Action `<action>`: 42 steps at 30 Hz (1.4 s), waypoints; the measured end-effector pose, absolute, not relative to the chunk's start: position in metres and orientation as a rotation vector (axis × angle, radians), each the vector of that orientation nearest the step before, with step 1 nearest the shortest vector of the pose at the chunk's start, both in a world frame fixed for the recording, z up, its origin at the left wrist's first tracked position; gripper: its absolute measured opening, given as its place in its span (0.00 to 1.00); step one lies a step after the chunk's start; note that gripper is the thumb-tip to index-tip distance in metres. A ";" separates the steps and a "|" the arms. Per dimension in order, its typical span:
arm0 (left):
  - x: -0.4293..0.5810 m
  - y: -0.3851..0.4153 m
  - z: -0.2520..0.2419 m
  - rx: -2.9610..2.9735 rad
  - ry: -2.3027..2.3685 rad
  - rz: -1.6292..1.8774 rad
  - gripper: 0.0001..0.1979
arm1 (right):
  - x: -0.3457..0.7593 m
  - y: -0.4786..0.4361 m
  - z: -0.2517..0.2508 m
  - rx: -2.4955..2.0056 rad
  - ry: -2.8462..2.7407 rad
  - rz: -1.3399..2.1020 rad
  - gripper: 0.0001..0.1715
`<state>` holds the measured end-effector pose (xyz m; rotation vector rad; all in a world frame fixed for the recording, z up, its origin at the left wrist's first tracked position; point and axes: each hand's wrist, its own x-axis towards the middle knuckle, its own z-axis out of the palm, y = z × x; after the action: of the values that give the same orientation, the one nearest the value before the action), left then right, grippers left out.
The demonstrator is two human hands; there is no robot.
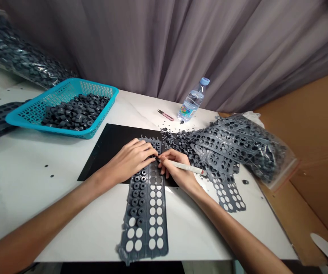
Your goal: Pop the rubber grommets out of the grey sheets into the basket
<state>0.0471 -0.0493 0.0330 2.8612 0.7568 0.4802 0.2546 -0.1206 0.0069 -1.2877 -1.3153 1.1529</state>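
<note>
A long dark grey rubber sheet with rows of round holes lies lengthwise before me, thick ring-shaped pieces still sitting in many left-hand holes. My left hand is bent over its upper part, fingers closed and pressing on it. In my right hand is a white pen-shaped tool with a red mark near its rear end. The tool's front end is hidden by my fingers, close to the left fingertips. Beneath the sheet's upper part is a black mat.
A blue basket of loose rings stands left, before a big clear bag of rings. To the right are loose rings, punched sheets and a plastic bag. Small pink-handled snips lie near a water bottle.
</note>
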 end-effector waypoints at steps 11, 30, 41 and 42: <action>0.048 -0.049 0.027 2.892 0.773 0.523 0.10 | 0.255 -0.118 0.005 -1.300 -1.335 1.150 0.06; 0.013 -0.033 0.041 0.933 0.799 0.821 0.09 | 0.258 -0.118 0.006 -1.295 -1.225 1.145 0.10; 0.026 -0.051 0.045 0.854 0.702 0.646 0.10 | 0.257 -0.120 0.011 -1.320 -1.259 1.144 0.15; 0.027 -0.053 0.047 0.885 0.704 0.642 0.10 | 0.257 -0.120 0.011 -1.322 -1.260 1.144 0.15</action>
<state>0.0268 -0.0525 0.0471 0.8847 0.7037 0.6417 0.2569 -0.1198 0.0111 -1.3218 -1.2597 1.1443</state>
